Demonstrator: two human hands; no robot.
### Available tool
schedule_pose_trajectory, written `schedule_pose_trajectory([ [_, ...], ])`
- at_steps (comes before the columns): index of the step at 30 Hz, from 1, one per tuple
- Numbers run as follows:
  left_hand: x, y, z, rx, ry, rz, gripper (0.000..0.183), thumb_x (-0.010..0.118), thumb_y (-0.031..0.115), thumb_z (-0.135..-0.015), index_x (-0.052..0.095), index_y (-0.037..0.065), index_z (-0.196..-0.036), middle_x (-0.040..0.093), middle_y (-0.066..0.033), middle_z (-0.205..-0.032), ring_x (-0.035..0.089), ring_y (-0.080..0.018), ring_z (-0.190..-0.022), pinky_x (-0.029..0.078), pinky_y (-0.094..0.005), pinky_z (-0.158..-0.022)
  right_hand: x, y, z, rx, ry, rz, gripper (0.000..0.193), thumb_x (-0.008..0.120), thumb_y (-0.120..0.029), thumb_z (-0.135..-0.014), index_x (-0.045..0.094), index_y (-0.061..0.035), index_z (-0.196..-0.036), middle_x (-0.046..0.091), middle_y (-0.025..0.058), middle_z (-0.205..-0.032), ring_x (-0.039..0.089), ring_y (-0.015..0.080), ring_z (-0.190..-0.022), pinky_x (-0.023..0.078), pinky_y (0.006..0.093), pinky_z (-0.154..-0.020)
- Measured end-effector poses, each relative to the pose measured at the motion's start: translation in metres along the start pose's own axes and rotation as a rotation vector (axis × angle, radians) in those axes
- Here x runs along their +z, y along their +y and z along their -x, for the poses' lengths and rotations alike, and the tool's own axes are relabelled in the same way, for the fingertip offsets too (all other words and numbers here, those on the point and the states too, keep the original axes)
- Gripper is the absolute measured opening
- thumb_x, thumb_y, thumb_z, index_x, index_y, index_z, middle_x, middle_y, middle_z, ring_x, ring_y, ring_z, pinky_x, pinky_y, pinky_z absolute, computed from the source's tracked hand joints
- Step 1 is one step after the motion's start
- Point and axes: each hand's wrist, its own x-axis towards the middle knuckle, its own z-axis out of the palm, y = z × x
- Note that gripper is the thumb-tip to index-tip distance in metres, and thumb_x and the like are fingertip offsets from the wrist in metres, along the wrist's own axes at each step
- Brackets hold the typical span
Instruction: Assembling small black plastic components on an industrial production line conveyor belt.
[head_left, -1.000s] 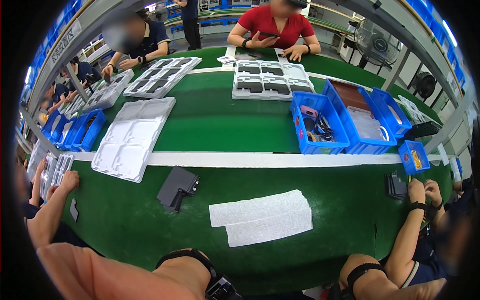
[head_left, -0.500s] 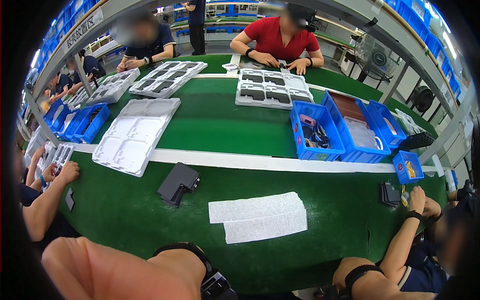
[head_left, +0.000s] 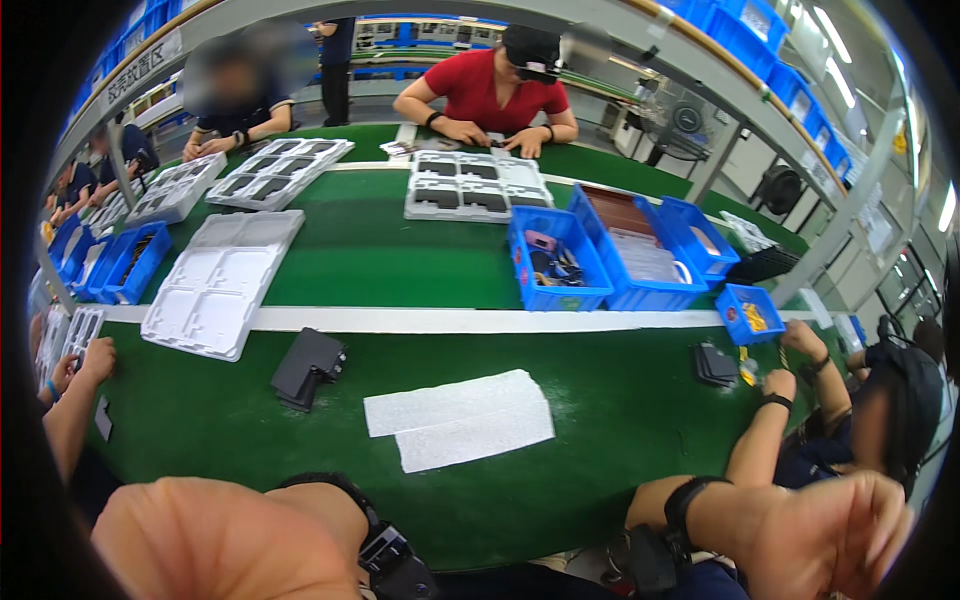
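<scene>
My left hand (head_left: 225, 540) is raised close to the camera at the lower left, its palm side showing and its fingers out of sight. At the lower right my right hand (head_left: 830, 535) is also raised close, its fingers bent and partly cut off by the dark rim. Each wrist wears a black strap with a small device. On the green table before me lie two overlapping white sheets (head_left: 465, 420). A stack of dark grey, notched flat cases (head_left: 308, 368) sits left of them. I see nothing held in either hand, and neither hand touches the table.
White moulded trays (head_left: 222, 285) and a tray with black pieces (head_left: 478, 185) stand beyond the white strip. Blue bins (head_left: 560, 260) are at right; dark flat pieces (head_left: 714, 365) lie nearby. Co-workers sit left, right and opposite. A metal frame (head_left: 600, 45) crosses overhead.
My right hand has come up into view at the lower right. The whole scene has shifted left in the picture as the head turned right. My left hand stays raised.
</scene>
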Motion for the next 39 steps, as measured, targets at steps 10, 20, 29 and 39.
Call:
schedule_pose_trajectory([
  [10,0.001,0.007,0.003,-0.036,-0.069,0.073,0.041,0.058,0.032,-0.083,0.055,-0.005,-0.101,0.057,-0.0153,-0.095,0.056,-0.0225,-0.086,0.044,-0.0288,-0.071,-0.013,0.06,0.108,0.816,-0.65,0.444,0.009,0.063,0.003,-0.074,0.063,0.005,-0.083,0.064,0.0119,-0.075,0.06,0.0205,-0.063,0.047,0.0292,-0.058],
  [20,-0.002,-0.017,0.014,-0.232,-0.573,-0.256,0.034,0.069,0.008,-0.072,0.061,0.0,-0.103,0.063,-0.0146,-0.103,0.061,-0.0265,-0.087,0.048,-0.0323,-0.076,-0.069,0.06,0.232,1.836,-0.962,0.129,0.025,0.057,-0.024,-0.087,0.065,-0.0014,-0.081,0.065,0.0052,-0.066,0.062,0.0115,-0.057,0.05,0.0265,-0.055],
  [29,0.024,-0.008,0.121,-0.383,-1.164,-0.184,0.045,0.058,0.015,-0.084,0.048,0.001,-0.126,0.048,-0.0206,-0.128,0.046,-0.0326,-0.12,0.033,-0.038,-0.103,-0.062,0.056,0.241,1.768,-0.733,0.072,0.023,0.059,-0.022,-0.083,0.065,-0.0002,-0.076,0.065,0.0072,-0.062,0.063,0.0133,-0.052,0.05,0.0271,-0.05],
  [39,0.058,-0.035,0.094,-0.638,-0.927,-0.019,0.011,0.061,0.003,-0.081,0.066,-0.002,-0.09,0.066,-0.0131,-0.079,0.063,-0.0207,-0.068,0.048,-0.0271,-0.063,-0.063,0.054,0.249,1.645,-0.679,0.084,0.019,0.059,-0.016,-0.083,0.064,0.0011,-0.075,0.062,0.0079,-0.057,0.059,0.0151,-0.049,0.045,0.0299,-0.047],
])
